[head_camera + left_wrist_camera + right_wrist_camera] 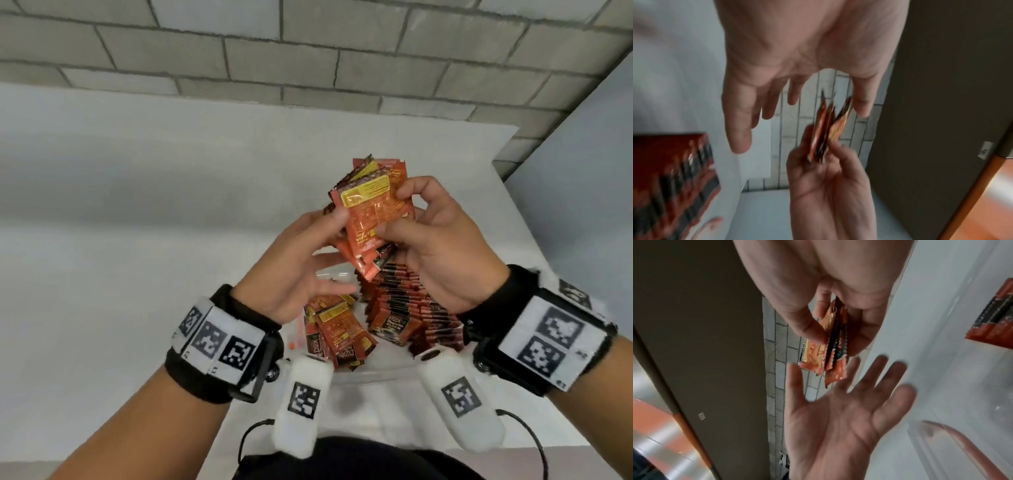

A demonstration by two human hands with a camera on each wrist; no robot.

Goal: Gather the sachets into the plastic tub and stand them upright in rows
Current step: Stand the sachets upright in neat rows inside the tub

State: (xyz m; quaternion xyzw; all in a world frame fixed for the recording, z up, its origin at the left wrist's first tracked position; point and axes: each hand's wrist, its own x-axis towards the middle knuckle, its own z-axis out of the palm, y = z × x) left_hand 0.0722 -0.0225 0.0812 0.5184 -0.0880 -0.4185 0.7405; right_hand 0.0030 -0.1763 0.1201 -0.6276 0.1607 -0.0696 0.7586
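My right hand point(394, 214) pinches a bundle of orange sachets point(373, 205) between thumb and fingers, held upright above the clear plastic tub point(376, 371). My left hand point(329, 253) is spread open beside and under the bundle, its thumb touching the bundle's left edge. Seen edge-on, the bundle point(830, 350) hangs from the right hand point(818, 280) over the open left palm point(838, 418). Inside the tub, dark-and-red sachets stand upright in rows point(411, 308) on the right. Several loose sachets point(339, 329) lie flat and jumbled on its left side.
The tub sits on a white table point(137, 240) close to my body. A grey brick wall point(308, 51) runs behind, and the table's right edge point(534, 219) drops off by a pale panel. A small orange scrap point(293, 345) lies left of the tub.
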